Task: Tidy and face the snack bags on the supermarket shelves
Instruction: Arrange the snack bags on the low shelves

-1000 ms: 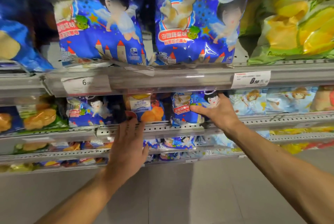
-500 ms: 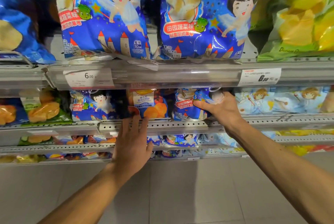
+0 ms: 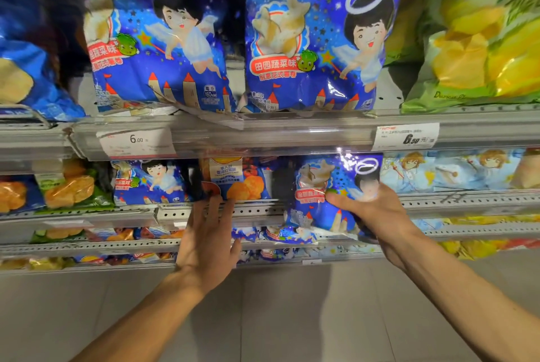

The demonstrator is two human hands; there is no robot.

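Head view: my right hand [image 3: 377, 215] pinches the glossy blue angel-print snack bag [image 3: 327, 195], now pulled forward off its shelf for refacing; left hand [image 3: 209, 241] fingers spread beside it.

The right hand [image 3: 377, 212] has pulled the small blue angel bag [image 3: 327, 195] out from the second shelf [image 3: 467, 198]; before it stood inside w/ the others, now it hangs in front of the shelf edge, lower and tilted. The left hand [image 3: 207, 241] went a bit up, fingertips now reach the orange-chip bag [image 3: 239, 180].
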